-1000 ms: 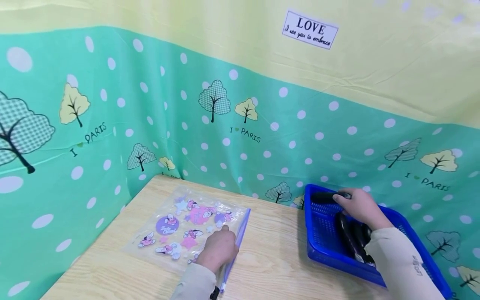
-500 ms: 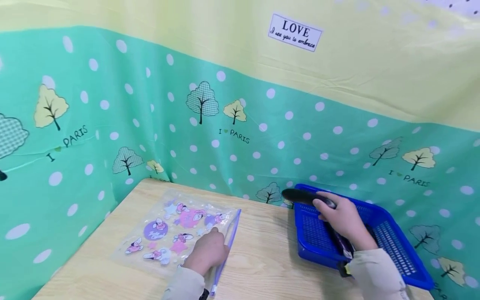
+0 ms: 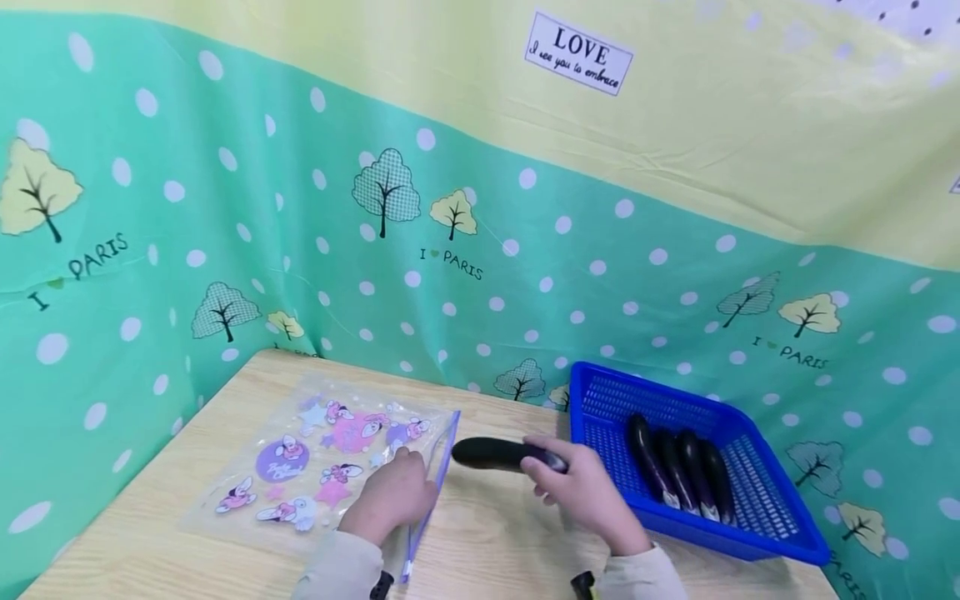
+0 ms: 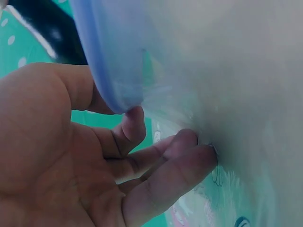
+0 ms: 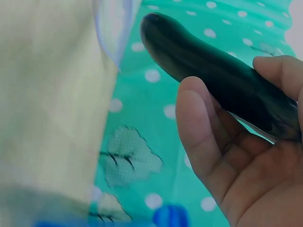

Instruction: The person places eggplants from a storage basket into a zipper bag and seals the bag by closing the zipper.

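Note:
A clear zip bag (image 3: 281, 458) with cartoon prints lies on the table, its purple zip edge facing right. My left hand (image 3: 393, 496) holds the bag near that edge. In the left wrist view, curled fingers (image 4: 170, 177) touch the plastic and the bag's edge (image 4: 97, 56) runs past the thumb side. My right hand (image 3: 581, 487) grips a dark eggplant (image 3: 491, 454) by its stem end, above the table just right of the bag's opening. The eggplant's rounded end points left toward the bag. In the right wrist view, thumb and fingers close round the eggplant (image 5: 208, 71).
A blue plastic basket (image 3: 780, 554) stands at the right against the curtain, with several eggplants (image 3: 678, 467) lying side by side in it. A green and yellow printed curtain (image 3: 480, 208) borders the wooden table (image 3: 510, 542) at the back and left.
My right hand has lifted one eggplant out of the basket and carried it left toward the bag's opening. My left hand has stayed at the bag. The head view has shifted slightly right.

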`<state>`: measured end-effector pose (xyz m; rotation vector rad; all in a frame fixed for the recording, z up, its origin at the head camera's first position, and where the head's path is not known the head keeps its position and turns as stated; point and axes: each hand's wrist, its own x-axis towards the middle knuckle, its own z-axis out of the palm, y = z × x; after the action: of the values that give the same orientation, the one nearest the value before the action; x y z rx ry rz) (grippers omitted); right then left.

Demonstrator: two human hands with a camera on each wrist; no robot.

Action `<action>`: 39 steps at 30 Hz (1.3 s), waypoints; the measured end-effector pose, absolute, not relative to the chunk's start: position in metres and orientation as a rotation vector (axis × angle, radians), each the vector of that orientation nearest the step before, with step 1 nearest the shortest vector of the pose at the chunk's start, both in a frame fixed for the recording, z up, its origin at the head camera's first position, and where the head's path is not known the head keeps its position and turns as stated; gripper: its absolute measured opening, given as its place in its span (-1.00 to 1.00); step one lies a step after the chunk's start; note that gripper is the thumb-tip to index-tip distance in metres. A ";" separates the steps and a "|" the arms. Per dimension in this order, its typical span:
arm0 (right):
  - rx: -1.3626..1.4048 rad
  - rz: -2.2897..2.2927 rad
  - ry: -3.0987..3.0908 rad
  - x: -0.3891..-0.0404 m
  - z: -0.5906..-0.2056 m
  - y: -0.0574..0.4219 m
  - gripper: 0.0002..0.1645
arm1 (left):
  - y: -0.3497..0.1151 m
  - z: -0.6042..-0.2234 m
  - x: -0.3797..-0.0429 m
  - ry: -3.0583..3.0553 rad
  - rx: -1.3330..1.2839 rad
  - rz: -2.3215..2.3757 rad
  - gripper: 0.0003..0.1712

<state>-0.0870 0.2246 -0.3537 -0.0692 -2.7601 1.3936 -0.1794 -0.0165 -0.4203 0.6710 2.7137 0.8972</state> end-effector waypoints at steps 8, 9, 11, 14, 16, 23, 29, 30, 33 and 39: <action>0.068 1.411 -2.803 -0.099 -0.382 0.193 -0.44 | -0.021 -0.422 -0.182 2.736 0.636 0.904 -0.53; 0.080 1.400 -2.807 -0.100 -0.385 0.191 -0.45 | -0.022 -0.423 -0.181 2.733 0.629 0.905 -0.54; 0.093 1.398 -2.809 -0.102 -0.391 0.188 -0.46 | -0.023 -0.424 -0.180 2.726 0.621 0.912 -0.55; 0.079 1.436 -2.800 -0.105 -0.400 0.186 -0.45 | -0.023 -0.426 -0.178 2.712 0.617 0.927 -0.55; 0.062 1.495 -2.773 -0.106 -0.405 0.186 -0.43 | -0.024 -0.426 -0.177 2.704 0.617 0.944 -0.55; 0.016 1.694 -2.700 -0.112 -0.416 0.187 -0.39 | -0.027 -0.425 -0.173 2.684 0.601 0.991 -0.51; 0.075 1.709 -2.728 -0.118 -0.419 0.189 -0.35 | -0.024 -0.421 -0.170 2.672 0.562 1.016 -0.46; 0.069 1.711 -2.725 -0.120 -0.419 0.189 -0.34 | -0.023 -0.420 -0.169 2.678 0.564 1.010 -0.45; 0.039 1.706 -2.715 -0.125 -0.422 0.189 -0.34 | -0.019 -0.417 -0.169 2.699 0.587 0.981 -0.46; -0.010 1.697 -2.711 -0.137 -0.426 0.189 -0.34 | -0.013 -0.412 -0.172 2.680 0.649 0.943 -0.49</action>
<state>-0.1375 0.1891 -0.4264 -0.0103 -2.7110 1.6969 -0.1725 -0.0125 -0.4122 0.6487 2.6803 0.9435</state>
